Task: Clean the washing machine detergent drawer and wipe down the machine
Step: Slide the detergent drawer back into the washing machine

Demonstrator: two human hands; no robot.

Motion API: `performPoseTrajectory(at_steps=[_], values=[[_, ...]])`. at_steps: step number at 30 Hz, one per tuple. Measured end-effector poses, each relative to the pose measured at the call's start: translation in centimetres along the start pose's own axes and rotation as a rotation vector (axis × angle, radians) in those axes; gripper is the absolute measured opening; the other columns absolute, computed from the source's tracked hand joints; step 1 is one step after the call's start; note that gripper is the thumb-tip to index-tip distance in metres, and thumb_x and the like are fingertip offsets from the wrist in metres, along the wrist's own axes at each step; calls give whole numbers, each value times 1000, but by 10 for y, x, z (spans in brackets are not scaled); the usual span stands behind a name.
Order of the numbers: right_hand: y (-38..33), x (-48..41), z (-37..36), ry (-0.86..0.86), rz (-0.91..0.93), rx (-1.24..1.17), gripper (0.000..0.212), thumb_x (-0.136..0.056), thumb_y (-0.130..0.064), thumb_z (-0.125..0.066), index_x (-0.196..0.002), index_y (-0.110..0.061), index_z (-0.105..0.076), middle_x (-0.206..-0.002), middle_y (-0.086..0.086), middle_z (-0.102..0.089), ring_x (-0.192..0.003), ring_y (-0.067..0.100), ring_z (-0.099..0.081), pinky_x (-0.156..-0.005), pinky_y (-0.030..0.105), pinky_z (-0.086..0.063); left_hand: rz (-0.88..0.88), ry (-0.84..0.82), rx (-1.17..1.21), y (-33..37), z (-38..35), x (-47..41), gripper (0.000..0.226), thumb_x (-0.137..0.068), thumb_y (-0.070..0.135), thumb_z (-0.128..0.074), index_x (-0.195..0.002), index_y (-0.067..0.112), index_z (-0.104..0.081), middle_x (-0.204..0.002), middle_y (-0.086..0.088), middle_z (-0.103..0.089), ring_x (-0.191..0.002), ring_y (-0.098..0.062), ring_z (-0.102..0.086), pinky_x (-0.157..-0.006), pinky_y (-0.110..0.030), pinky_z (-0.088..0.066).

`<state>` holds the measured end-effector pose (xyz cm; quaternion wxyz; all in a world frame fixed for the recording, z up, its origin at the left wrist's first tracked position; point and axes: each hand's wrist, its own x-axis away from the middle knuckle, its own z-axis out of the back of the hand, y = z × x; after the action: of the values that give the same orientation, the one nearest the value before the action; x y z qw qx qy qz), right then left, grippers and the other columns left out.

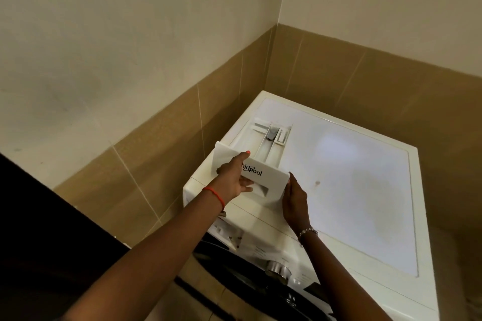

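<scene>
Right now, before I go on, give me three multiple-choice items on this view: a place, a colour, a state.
1. Where is the drawer?
A. over the top of the machine
B. on the floor
C. shut in its slot

2. What colour is the band on the left wrist?
A. blue
B. red
C. green

3. How is the drawer held?
A. by one hand
B. by no hand
C. by both hands

Answers: A, it lies across the white top. B, the band shows red. C, the left hand and the right hand both grip its front panel.
</scene>
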<state>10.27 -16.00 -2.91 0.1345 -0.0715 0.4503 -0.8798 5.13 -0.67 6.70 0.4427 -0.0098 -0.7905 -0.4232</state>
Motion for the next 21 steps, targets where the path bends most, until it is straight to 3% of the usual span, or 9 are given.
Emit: performPoseTrajectory(at_steps=[1,4,8,11,14,17,21], values=[[7,-2,-4,-16,-1,24,65,-93,-52,-22,-137,-7,-40,-138,14,-48,-126,31,-46,-104,49,-38,-15,-1,13,1,0,0,35,-84,32,-64,-100,4,-49,-80,-17,-55,-76,-32,-57,-80,-51,-46],[20,-3,-14,-134,54,196,58,-89,-28,-24,-138,0,-36,-139,21,-42,-127,36,-40,-103,52,-36,-54,27,25,3,-1,-1,25,-83,24,-65,-82,6,-47,-78,-15,-52,-80,-31,-56,-74,-48,-49],[24,-3,-15,-227,210,486,82,-81,-44,5,-146,-3,-23,-154,17,-17,-143,31,-13,-116,45,-17,-104,37,18,4,4,1,26,-83,19,-61,-97,3,-47,-77,-12,-49,-87,-30,-53,-70,-49,-51],[20,2,-14,-229,216,600,85,-78,-48,11,-149,-6,-9,-157,13,0,-146,26,2,-117,34,-1,-111,56,8,2,16,7,23,-82,18,-61,-94,4,-47,-77,-12,-49,-89,-31,-54,-72,-50,-51],[20,4,-17,-190,209,630,90,-74,-52,15,-148,-6,-7,-157,11,0,-146,23,2,-116,30,4,-99,54,39,-3,34,14,17,-81,17,-60,-86,7,-47,-78,-12,-49,-93,-32,-55,-71,-50,-52],[21,4,-19,-179,205,637,92,-77,-59,15,-148,-6,-9,-157,10,-3,-146,22,-1,-115,29,5,-107,57,72,-7,59,21,19,-80,18,-60,-92,7,-49,-83,-12,-51,-98,-33,-56,-60,-45,-53],[18,7,-18,-182,188,668,82,-85,-57,2,-148,-6,-7,-157,9,-1,-146,20,1,-116,29,4,-154,107,90,-11,93,37,11,-82,15,-58,-82,8,-49,-80,-11,-48,-85,-28,-55,-61,-45,-53]])
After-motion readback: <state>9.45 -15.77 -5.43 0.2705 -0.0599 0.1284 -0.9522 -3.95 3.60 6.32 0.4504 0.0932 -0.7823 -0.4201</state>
